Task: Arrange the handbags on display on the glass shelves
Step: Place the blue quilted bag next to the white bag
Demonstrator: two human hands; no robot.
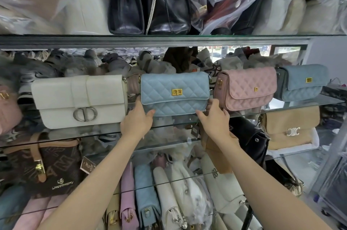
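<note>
— Two hands were on one bag, weren't they?

— Yes. The left hand (138, 121) held the lower left corner of the light blue quilted handbag (175, 93), thumb up along its side edge and fingers curled under its bottom. The right hand (213, 117) gripped the lower right corner, thumb against the bag's side and fingers bent beneath it.

— Where did that bag sit?

— Upright on the middle glass shelf (169, 126), facing forward, its gold clasp (176, 91) centred on the flap.

— And its neighbours?

— A white flap bag (78, 100) stood just beside it on the left. On the right came a pink quilted bag (246, 88), turned slightly, then a darker blue quilted bag (302, 82) further along.

— Anything below?

— A tan bag (291, 127) and a black bag (249, 136) on the next shelf down, and a brown patterned bag (48, 164) at lower left.

— Above?

— Black leather bags (148, 1) beside plastic-wrapped ones.
</note>
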